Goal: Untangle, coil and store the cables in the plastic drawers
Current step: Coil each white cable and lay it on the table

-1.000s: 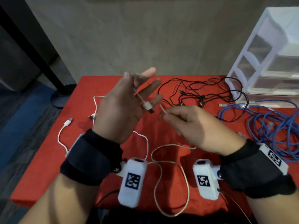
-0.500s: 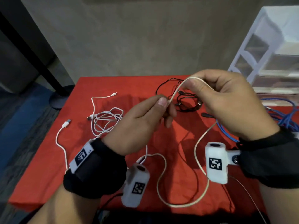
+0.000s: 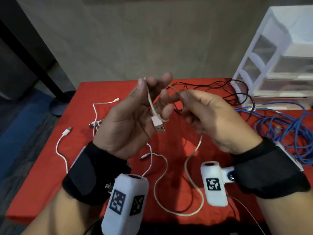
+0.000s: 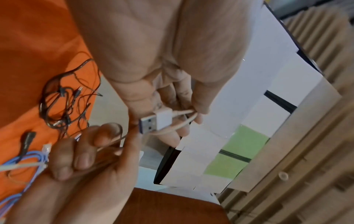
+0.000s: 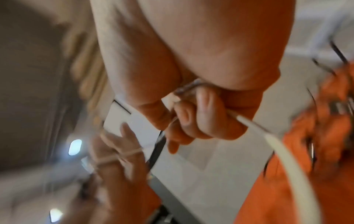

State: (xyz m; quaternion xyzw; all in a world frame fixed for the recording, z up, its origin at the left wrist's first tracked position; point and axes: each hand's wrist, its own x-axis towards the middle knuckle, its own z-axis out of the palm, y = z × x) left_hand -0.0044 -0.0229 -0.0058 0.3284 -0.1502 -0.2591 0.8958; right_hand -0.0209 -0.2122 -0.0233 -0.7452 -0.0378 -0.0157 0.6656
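Note:
A beige braided USB cable (image 3: 191,156) runs between both hands above the red table (image 3: 40,175). My left hand (image 3: 135,116) is raised palm up with the cable looped over its spread fingers; the USB-A plug (image 3: 158,127) hangs at the palm, also clear in the left wrist view as the plug (image 4: 156,121). My right hand (image 3: 208,116) pinches the cable (image 5: 268,136) just right of the left fingers. The slack drops in a loop to the table's front edge. The plastic drawers (image 3: 277,65) stand at the back right.
A white cable (image 3: 94,116) lies loose on the left of the table. A tangle of thin black cables (image 3: 220,92) sits at the back middle. A pile of blue network cable (image 3: 279,126) lies at the right, in front of the drawers.
The left hand has turned palm up and opened, with the cable now looped over its fingers. The right hand has come down from its raised position to beside the left fingers.

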